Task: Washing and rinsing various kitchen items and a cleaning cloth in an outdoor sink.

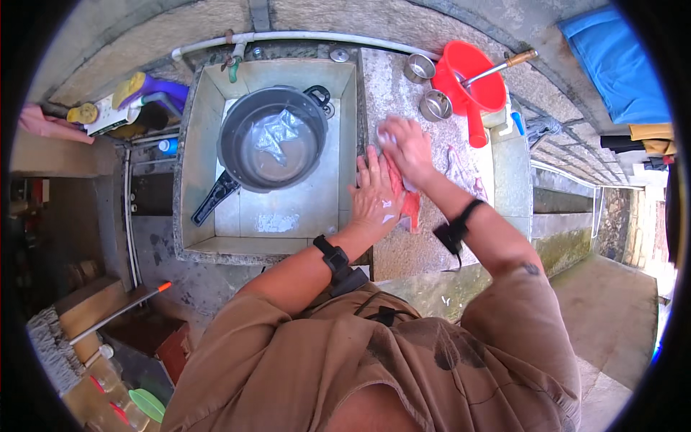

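My left hand [376, 191] lies flat on a wet red cloth [411, 210] and holds it down on the stone slab [397, 254] beside the sink. White suds cling to the back of that hand. Just beyond it, my right hand [408, 148] is over the far end of the cloth. Its fingers curl around a small whitish object [384, 135], perhaps a bar of soap, mostly covered and blurred. To the right, suds and another wet cloth [459, 164] lie on the slab.
In the tiled sink [329, 216] stands a dark pressure cooker pot [289, 162] with water inside. A green tap [233, 70] is above it. Two metal cups [435, 105] and a red dipper [469, 75] holding a wooden-handled tool [507, 66] stand at the slab's back.
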The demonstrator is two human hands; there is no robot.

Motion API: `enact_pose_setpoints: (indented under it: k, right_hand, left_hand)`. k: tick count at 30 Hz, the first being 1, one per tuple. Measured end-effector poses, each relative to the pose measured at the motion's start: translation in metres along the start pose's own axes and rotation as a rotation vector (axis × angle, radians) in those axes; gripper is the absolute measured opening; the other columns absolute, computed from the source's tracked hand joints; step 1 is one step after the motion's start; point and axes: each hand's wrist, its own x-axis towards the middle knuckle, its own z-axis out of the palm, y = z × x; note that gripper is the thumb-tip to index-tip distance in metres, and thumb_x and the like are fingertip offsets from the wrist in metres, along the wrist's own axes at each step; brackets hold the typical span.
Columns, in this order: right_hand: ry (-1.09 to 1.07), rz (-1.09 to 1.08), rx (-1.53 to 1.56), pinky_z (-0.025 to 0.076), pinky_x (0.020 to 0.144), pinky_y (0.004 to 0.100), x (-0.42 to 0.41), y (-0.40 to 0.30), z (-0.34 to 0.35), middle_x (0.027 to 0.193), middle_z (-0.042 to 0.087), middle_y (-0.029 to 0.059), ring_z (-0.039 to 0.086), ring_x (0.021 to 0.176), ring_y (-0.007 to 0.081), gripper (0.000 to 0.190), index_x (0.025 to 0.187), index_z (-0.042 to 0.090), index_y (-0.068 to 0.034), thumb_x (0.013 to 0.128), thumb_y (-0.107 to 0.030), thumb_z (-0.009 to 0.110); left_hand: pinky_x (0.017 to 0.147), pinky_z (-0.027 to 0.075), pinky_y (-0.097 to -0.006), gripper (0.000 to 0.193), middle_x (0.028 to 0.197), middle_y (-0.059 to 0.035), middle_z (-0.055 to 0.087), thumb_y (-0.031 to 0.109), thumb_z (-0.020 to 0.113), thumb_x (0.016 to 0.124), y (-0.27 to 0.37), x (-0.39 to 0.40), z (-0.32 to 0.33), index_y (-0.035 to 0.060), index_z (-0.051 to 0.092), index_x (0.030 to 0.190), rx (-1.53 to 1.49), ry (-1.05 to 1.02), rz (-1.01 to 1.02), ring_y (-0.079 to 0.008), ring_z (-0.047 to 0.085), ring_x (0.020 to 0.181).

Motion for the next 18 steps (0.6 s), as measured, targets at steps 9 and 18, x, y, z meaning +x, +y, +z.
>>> enact_pose_setpoints:
  k: [9,18]
  right_hand:
    - [0.023,-0.005,-0.099,0.048,0.064,0.0431,-0.005,-0.017,-0.002,0.082,0.052,0.0127,0.058,0.079,0.0347,0.019,0.087,0.059,-0.008,0.083,-0.026,0.065]
    - [0.031,0.032,0.705,0.047,0.074,0.0260,0.050,-0.031,-0.117,0.089,0.059,0.0011,0.056,0.083,0.0109,0.018,0.089,0.059,-0.005,0.076,-0.006,0.070]
  left_hand:
    - [0.095,0.029,-0.0676,0.073,0.150,-0.0225,0.018,0.034,0.058,0.083,0.000,0.004,0.002,-0.0025,0.030,0.140,0.057,0.073,0.075,-0.0464,0.019,0.136]
    - [0.082,0.037,-0.0526,0.045,0.121,-0.0177,0.046,0.021,0.066,0.068,-0.045,-0.016,-0.025,0.0019,0.052,0.105,-0.293,0.320,0.110,-0.0375,0.045,0.111]
